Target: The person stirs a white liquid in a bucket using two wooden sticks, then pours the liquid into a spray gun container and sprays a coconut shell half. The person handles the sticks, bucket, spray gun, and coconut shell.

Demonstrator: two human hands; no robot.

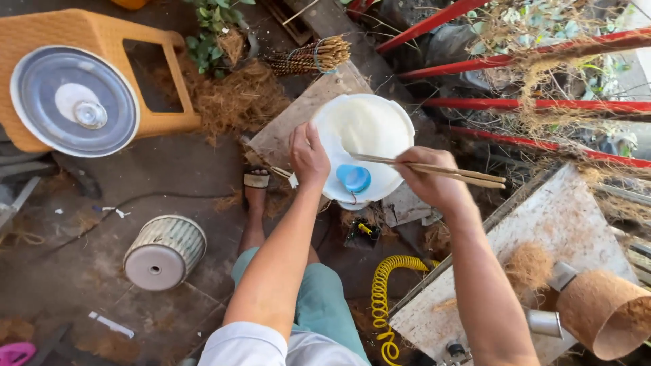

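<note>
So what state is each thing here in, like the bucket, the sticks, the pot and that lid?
White bucket: open, holding white liquid, a blue scoop floating in it.
Left hand: gripping the bucket's rim.
Right hand: closed around thin sticks, their tips dipped in the bucket.
Metal lid: lying flat on an orange stool.
Ribbed pot: upside down on the ground.
Yellow coiled hose: slack on the ground.

1. The bucket (366, 146) is white, with white paste inside.
2. The small scoop (354, 178) in it is light blue.
3. The sticks (434, 169) are pale tan.
4. The coiled hose (386, 298) is yellow.
5. The stool (102, 51) is orange.
</note>
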